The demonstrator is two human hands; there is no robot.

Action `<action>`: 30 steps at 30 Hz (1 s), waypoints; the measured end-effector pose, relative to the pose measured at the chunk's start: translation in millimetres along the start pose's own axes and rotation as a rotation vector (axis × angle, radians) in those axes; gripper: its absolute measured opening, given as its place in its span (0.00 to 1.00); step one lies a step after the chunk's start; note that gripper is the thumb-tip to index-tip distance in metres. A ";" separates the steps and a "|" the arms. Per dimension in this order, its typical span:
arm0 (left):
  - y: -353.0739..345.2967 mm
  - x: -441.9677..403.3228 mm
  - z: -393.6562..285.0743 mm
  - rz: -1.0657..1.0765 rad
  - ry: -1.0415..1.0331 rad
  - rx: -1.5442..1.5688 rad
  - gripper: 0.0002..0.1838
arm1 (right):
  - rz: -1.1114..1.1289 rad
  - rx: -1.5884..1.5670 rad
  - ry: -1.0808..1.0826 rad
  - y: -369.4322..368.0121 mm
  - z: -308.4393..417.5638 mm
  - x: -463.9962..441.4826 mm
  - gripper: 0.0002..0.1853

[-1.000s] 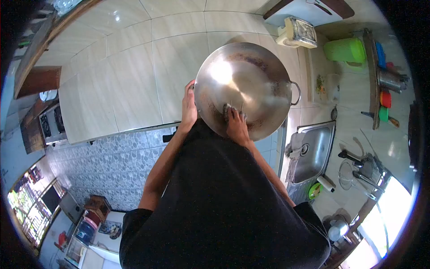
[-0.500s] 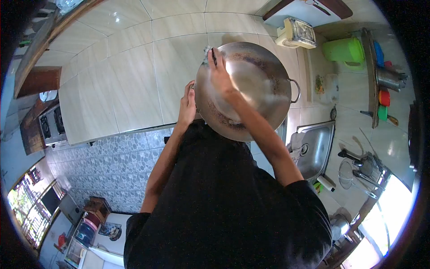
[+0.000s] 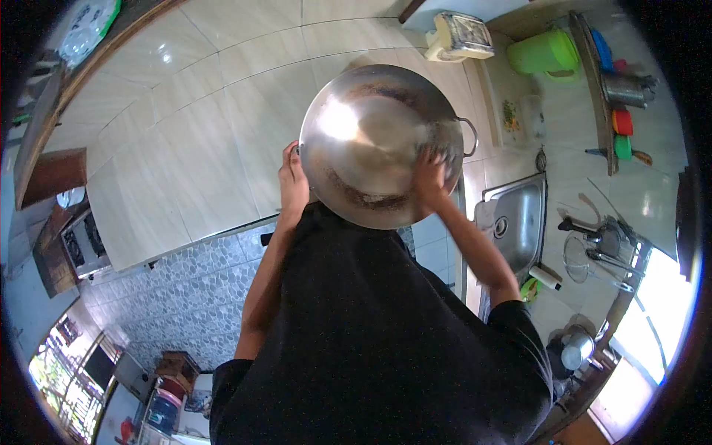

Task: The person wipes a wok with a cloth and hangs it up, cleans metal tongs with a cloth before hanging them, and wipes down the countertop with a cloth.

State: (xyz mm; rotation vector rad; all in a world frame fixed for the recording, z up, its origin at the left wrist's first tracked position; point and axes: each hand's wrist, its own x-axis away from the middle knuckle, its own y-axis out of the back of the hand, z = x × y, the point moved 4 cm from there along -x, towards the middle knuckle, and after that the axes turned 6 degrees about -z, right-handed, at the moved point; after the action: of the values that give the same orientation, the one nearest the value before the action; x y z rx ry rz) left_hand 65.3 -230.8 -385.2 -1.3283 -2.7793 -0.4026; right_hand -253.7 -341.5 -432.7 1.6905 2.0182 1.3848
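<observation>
A wide steel wok (image 3: 363,167) sits at the counter's front edge, its inside facing me, with brown and dark stains in a ring. My left hand (image 3: 294,182) grips the wok's left side at the handle, fingers curled around it. My right hand (image 3: 432,180) is inside the wok at the lower right, blurred by motion. Under its fingers is a crumpled grey wad (image 3: 436,154), pressed against the wok's inner wall; whether it is cloth or a scrubber I cannot tell. The wok's other loop handle (image 3: 470,137) stands free at the right.
The tiled counter (image 3: 200,156) runs off to the left. At the right is a steel sink (image 3: 519,222) with a rag over its edge. A cream-coloured appliance (image 3: 461,37) and a green container (image 3: 545,55) stand behind. Strainers (image 3: 577,263) hang on the right wall.
My right hand has swept with the wad from the wok's upper left rim to its lower right wall. My left hand stays on the left side. The whole view has shifted and turned slightly.
</observation>
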 end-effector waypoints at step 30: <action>-164.0 137.2 -43.8 1.272 -0.924 -0.668 0.43 | -0.483 -2.648 -1.482 -50.4 -26.6 207.3 0.18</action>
State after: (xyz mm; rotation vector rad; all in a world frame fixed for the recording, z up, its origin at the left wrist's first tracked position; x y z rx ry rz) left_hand -151.3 -235.8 -358.9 -3.6631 -1.3782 -0.7177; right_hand -376.8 -177.3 -368.8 0.1353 -0.6801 0.6487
